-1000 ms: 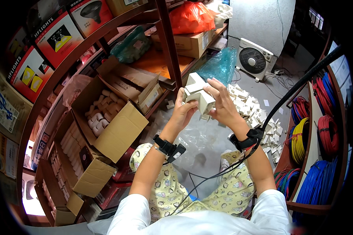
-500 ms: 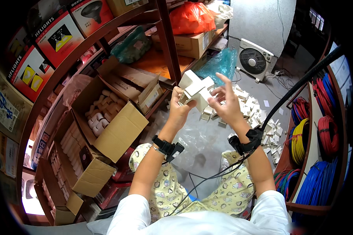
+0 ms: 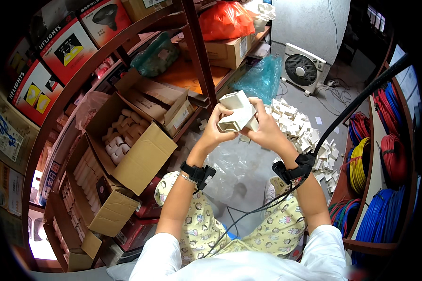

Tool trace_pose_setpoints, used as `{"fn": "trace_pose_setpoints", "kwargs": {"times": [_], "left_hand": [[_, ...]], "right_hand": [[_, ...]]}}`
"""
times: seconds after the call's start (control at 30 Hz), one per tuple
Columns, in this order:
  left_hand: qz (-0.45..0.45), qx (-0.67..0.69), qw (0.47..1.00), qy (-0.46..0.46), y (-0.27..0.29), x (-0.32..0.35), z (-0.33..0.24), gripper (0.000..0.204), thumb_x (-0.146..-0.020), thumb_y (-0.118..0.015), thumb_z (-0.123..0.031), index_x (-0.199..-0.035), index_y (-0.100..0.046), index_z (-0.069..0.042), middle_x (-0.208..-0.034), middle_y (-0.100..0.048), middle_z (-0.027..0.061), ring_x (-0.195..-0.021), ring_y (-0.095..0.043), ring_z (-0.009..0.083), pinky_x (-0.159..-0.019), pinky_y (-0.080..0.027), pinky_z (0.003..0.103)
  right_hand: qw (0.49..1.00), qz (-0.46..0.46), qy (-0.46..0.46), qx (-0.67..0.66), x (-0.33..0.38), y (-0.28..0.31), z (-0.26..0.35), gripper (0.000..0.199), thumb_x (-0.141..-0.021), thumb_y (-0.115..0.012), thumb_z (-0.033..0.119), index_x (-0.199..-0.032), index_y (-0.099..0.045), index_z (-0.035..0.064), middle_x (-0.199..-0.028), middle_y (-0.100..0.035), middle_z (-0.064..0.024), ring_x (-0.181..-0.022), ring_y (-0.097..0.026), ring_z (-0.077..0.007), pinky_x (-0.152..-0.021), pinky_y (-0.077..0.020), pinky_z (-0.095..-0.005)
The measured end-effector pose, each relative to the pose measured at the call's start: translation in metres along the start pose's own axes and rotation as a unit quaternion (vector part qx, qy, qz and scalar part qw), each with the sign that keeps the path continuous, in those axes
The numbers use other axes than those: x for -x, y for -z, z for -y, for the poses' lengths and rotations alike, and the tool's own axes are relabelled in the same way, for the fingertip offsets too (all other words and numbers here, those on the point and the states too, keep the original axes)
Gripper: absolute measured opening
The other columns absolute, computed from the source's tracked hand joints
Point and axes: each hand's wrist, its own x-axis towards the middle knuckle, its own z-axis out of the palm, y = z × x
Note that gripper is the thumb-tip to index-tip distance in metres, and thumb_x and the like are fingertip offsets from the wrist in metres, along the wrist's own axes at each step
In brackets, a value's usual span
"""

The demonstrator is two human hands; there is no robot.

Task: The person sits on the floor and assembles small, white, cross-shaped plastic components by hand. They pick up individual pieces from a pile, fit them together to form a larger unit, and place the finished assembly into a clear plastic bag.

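Between my hands, above the floor, is a white angular plastic fitting, shaped like a cable-trunking corner piece. My left hand grips its left side, with the thumb along the lower edge. Fingers of my right hand are closed round the right side, partly hiding it. Whether it is one piece or several pressed together, I cannot tell. Beyond my right hand, a heap of similar white fittings lies loose on the floor. A clear plastic bag is spread out below my hands.
Open cardboard boxes with pale cylindrical items crowd the left, beside a brown shelf frame. A teal plastic bag and a box fan are ahead. Wire coils fill the right shelf. Black cables trail from my wrist straps.
My right hand, its fingers spread before, has closed on the fitting's right side. The fitting has been turned in my hands and now shows a different face.
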Motion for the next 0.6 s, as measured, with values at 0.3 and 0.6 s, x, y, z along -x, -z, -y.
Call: {"fn": "trace_pose_setpoints", "kwargs": {"times": [0.3,0.6], "left_hand": [[-0.083,-0.106,0.991,0.019,-0.006,-0.004,0.025,0.049,-0.072,-0.078,-0.028,-0.102,-0.048,-0.005,-0.098,-0.054,0.0035,-0.089,-0.053,0.0106,-0.078,-0.044,0.025],[-0.113,-0.099,0.988,0.048,-0.009,-0.004,0.013,0.040,-0.074,-0.075,-0.012,-0.101,-0.047,-0.002,-0.098,-0.060,0.0076,-0.094,-0.058,0.0135,-0.083,-0.048,0.029]], "right_hand": [[0.973,-0.002,0.038,0.227,0.001,0.000,-0.011,0.056,-0.070,-0.060,0.002,-0.120,-0.037,0.0075,-0.076,-0.062,-0.0230,-0.073,-0.062,-0.0418,-0.062,-0.0504,-0.0470],[0.963,-0.017,0.031,0.268,-0.001,-0.006,-0.010,0.056,-0.068,-0.059,-0.001,-0.120,-0.038,0.0078,-0.077,-0.062,-0.0214,-0.073,-0.062,-0.0397,-0.061,-0.0500,-0.0464]]}}
